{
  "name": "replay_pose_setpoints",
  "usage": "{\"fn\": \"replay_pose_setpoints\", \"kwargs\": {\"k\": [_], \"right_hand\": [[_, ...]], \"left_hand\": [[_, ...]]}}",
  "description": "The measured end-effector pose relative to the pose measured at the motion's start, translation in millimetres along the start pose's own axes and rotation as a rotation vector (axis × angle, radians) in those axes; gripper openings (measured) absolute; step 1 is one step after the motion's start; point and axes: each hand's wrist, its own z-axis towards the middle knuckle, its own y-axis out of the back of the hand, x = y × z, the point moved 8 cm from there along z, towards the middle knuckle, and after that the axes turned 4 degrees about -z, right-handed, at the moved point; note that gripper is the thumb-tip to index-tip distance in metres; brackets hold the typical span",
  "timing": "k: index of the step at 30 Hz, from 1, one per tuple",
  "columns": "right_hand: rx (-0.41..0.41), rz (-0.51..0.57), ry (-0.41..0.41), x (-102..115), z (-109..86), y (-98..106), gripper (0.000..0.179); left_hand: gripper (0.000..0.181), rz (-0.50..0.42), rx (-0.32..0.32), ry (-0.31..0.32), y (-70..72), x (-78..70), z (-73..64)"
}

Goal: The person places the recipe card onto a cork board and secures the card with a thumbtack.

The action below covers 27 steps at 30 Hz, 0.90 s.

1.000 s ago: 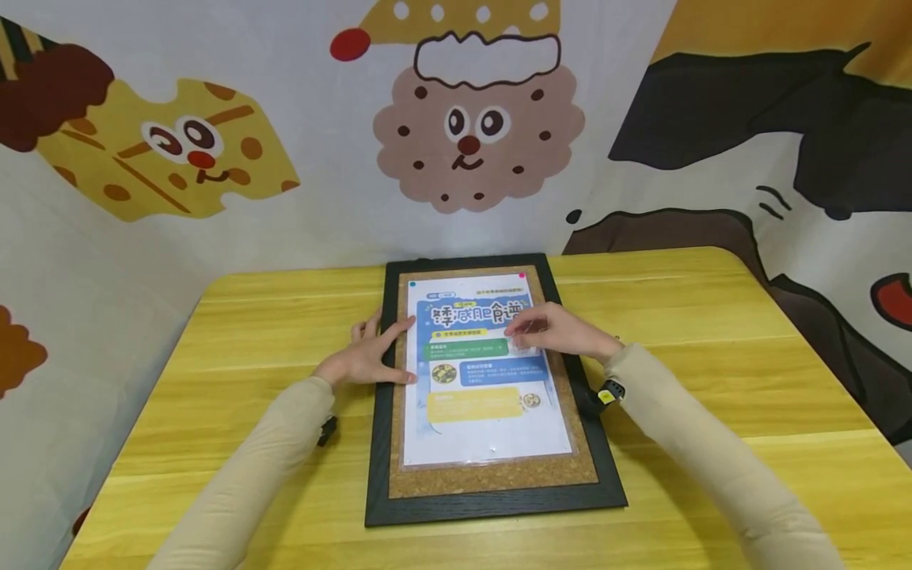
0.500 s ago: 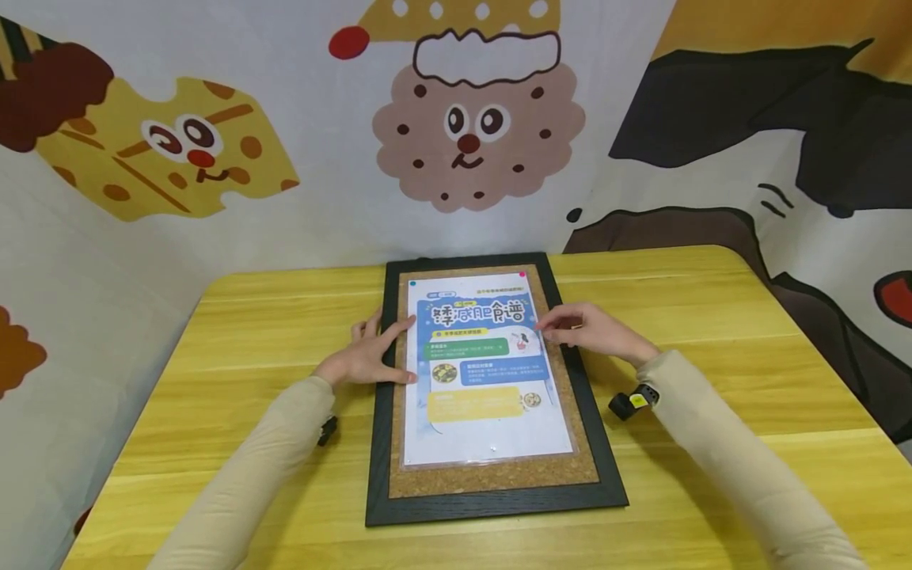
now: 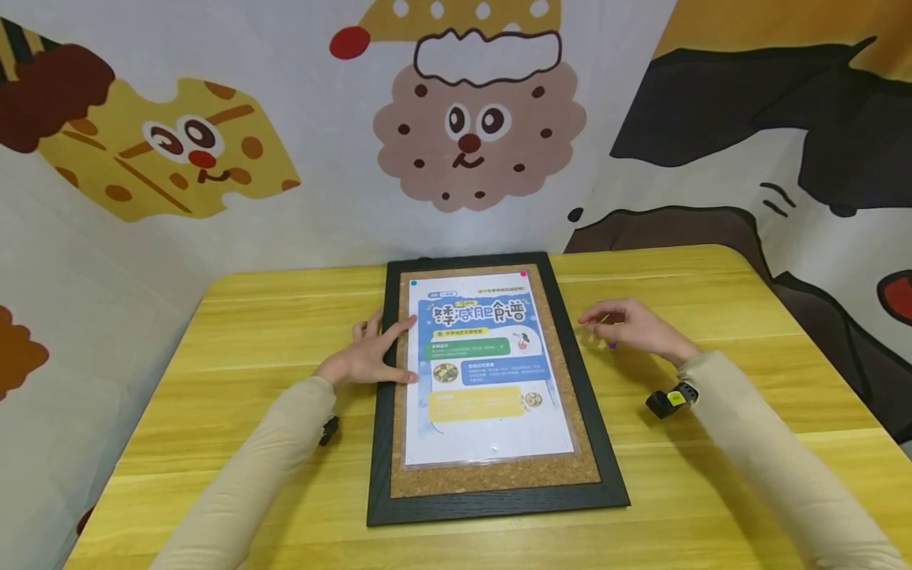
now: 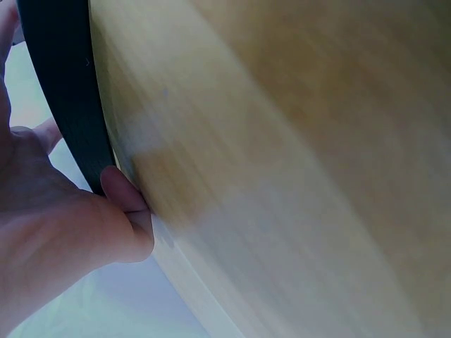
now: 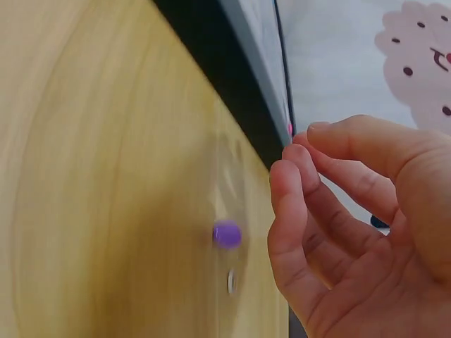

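A black-framed cork board (image 3: pixel 492 480) lies on the yellow wooden table. On it is a printed sheet in a clear cover (image 3: pixel 456 443), with a blue pushpin (image 3: pixel 413 283) and a pink pushpin (image 3: pixel 523 274) at its top corners. My left hand (image 3: pixel 369 356) rests across the frame's left side, index finger and thumb spread to touch the sheet's edge, the other fingers outside the frame. Right of the board, my right hand (image 3: pixel 627 326) hovers with loosely bent fingers and nothing visible between them. Beneath it is a purple pushpin (image 5: pixel 227 234), near a small pale piece (image 5: pixel 230 282).
Around the small pieces a clear, see-through container or film shows faintly on the table (image 3: pixel 235 356). A cloth with cartoon figures (image 3: pixel 321 229) hangs behind the table's back edge. Black wrist devices sit on both sleeves, the right one (image 3: pixel 670 400) low over the table.
My right hand has moved right, from above the sheet, past its edge and the frame, to over the table beside the board. The purple pushpin now shows there. My left hand has stayed put.
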Motion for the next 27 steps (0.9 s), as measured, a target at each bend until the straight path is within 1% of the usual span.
{"fn": "replay_pose_setpoints", "kwargs": {"k": [6, 10, 14, 18, 23, 27], "right_hand": [[-0.032, -0.003, -0.058, -15.2, -10.7, 14.9, 0.026], [-0.060, -0.020, -0.074, -19.4, -19.0, 24.0, 0.027], [-0.079, -0.033, -0.088, -24.8, -26.0, 29.3, 0.027], [-0.091, -0.046, -0.105, -33.8, -31.0, 30.3, 0.025], [-0.119, -0.044, -0.082, -43.5, -33.2, 27.8, 0.020], [-0.150, -0.063, -0.040, -45.9, -32.7, 25.8, 0.016]], "left_hand": [[0.105, 0.007, 0.000, 0.005, -0.8, 1.1, 0.0], [0.105, 0.006, -0.001, 0.004, -0.9, 1.3, 0.4], [0.104, 0.002, 0.000, 0.004, -0.5, 0.5, -0.3], [0.104, 0.001, 0.001, 0.007, -0.1, -0.8, -1.4], [0.104, 0.005, 0.002, 0.010, -0.1, -1.7, -2.1], [0.104, 0.005, 0.002, 0.005, -0.1, -1.4, -1.4]]}}
